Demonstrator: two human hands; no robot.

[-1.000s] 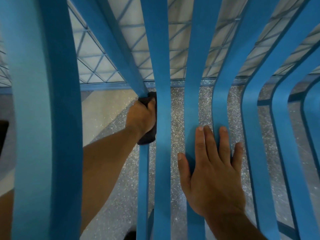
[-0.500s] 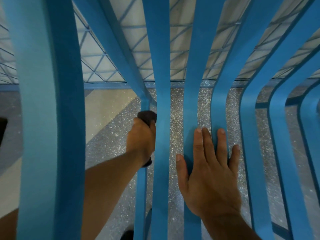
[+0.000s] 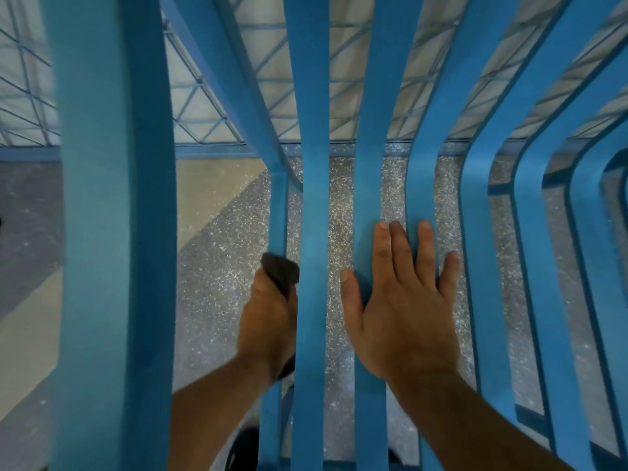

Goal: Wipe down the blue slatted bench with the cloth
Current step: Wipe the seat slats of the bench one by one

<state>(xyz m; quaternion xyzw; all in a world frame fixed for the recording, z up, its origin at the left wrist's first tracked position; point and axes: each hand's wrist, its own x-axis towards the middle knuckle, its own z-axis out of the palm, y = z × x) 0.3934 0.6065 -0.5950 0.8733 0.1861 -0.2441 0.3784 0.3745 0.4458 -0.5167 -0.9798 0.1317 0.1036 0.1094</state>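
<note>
Partway through the job, it seems: seen from above, the left hand (image 3: 268, 328) grips a dark cloth (image 3: 280, 273), fingers curled round it, pressing it to a narrow slat (image 3: 278, 212) of the blue slatted bench (image 3: 115, 198). The right hand (image 3: 404, 311) lies flat on two middle slats (image 3: 368, 164), fingers straight and spread, as a brace. No slat shows streaks or damp, so finished parts cannot be told; the curved slats (image 3: 482, 232) further right probably await wiping, speckled floor (image 3: 217, 266) visible between them

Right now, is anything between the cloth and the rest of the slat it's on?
Nothing visible. Left hand grips the cloth on the narrow slat, bare above and below; right hand lies flat on slats further right, off that one.
</note>
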